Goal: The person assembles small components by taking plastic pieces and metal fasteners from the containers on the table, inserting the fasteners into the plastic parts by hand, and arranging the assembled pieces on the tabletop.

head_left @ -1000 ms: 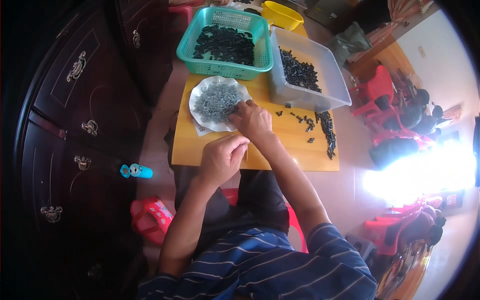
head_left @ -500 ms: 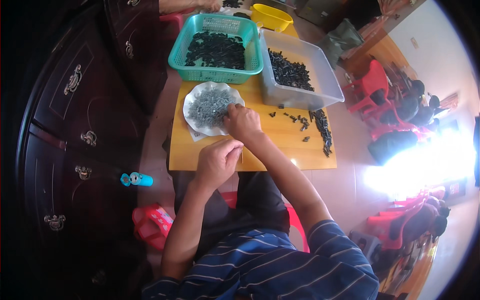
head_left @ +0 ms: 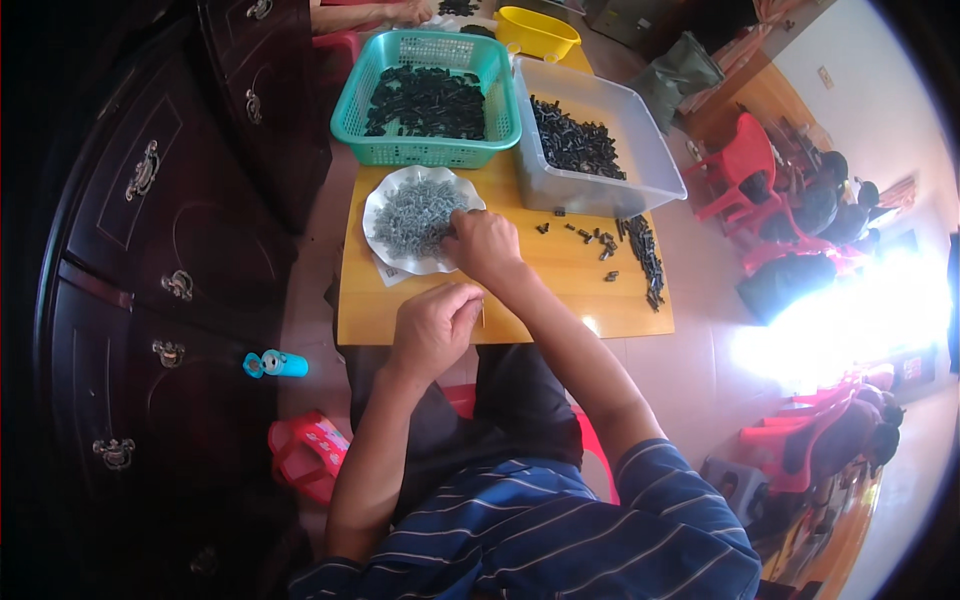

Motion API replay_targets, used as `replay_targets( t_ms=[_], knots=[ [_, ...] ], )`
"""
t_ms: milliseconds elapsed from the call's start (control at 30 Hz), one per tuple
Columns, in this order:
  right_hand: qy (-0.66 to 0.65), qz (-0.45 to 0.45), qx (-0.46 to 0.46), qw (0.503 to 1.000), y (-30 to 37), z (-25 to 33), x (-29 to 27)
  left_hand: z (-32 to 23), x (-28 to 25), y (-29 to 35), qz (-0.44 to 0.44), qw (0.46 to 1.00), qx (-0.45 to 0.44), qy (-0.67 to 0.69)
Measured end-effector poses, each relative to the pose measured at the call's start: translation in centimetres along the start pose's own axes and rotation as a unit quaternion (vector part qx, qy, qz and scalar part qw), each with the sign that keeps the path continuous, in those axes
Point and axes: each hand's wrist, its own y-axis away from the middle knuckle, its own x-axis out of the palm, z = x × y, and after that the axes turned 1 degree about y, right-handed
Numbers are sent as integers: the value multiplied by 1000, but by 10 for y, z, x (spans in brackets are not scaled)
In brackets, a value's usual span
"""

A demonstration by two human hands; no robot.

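Note:
My left hand (head_left: 437, 322) is closed in a pinch over the table's near edge, thumb against the fingers. By its fingertips shows a thin pale sliver, too small to name. My right hand (head_left: 484, 243) reaches over the right rim of a white wavy-edged plate (head_left: 384, 255). Its curled fingertips are at the heap of small grey metal pieces (head_left: 415, 210) on that plate, and what they pinch is hidden. To the right on the wooden table (head_left: 540, 290) lie several short black pieces (head_left: 605, 240) and a row of longer black ones (head_left: 648, 265).
Behind the plate stands a green basket (head_left: 430, 153) of black parts. Beside it is a clear plastic bin (head_left: 640, 140) with more black pieces. A yellow tub (head_left: 537, 35) and another person's hand (head_left: 410, 12) are at the far end. Dark drawers (head_left: 130, 200) line the left.
The view has shifted slightly. Both hands keep nearly the same places, the right fingers still at the heap on the plate.

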Motion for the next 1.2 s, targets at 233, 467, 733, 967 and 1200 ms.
replay_targets(
  t_ms=[233, 467, 733, 967, 1200],
  knots=[
    [9, -10, -11, 1000, -5, -4, 7, 1, 0, 1, 2, 1000, -5, -3],
    [-73, -84, -9, 994, 0, -13, 11, 2, 2, 2, 4, 1000, -3, -1],
    [-240, -240, -5, 940, 35, -36, -8, 1, 3, 2, 5, 1000, -13, 6],
    [-92, -212, 79, 970, 73, -118, -11, 1, 5, 4, 33, 999, -12, 1],
    [-31, -164, 129, 978, 77, -151, -13, 4, 6, 6, 29, 999, -19, -5]
  ],
)
